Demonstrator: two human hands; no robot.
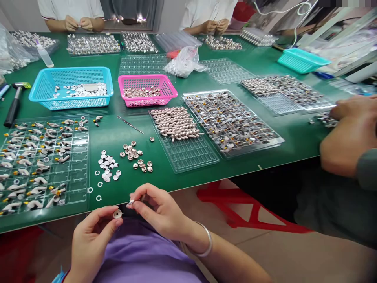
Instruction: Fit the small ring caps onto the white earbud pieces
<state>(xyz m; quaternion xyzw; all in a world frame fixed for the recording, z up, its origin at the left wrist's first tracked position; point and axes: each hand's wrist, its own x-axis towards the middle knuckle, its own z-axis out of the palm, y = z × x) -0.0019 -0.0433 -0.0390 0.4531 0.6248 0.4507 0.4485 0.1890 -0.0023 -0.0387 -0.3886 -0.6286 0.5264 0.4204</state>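
Left grip [91, 236]: thumb and finger pinched almost together, a small pale cup [118, 214] between the tips, hollow side toward the camera. Right grip [163, 214]: pinched narrow too, just right of that cup, on a tiny piece [130, 203] too small to make out. The two held things are near each other but look apart, by the near edge of the bench [182, 181].

Progress, as judged: this cup is mid-work, not yet joined to the right grip's piece, as far as shows. Plenty left. Ahead of the left grip: white discs [106, 162] and thin rings [97, 198]. Ahead of the right grip: loose cups [130, 157]. Farther beyond both: blue basket [70, 104] and pink basket [169, 95], each with more small parts.

Likely done: curved pieces [37, 190] in the tray [73, 173] left of the left grip, covering most of it, thinning toward its right side. Whether they carry a cup like the held one: cannot tell.
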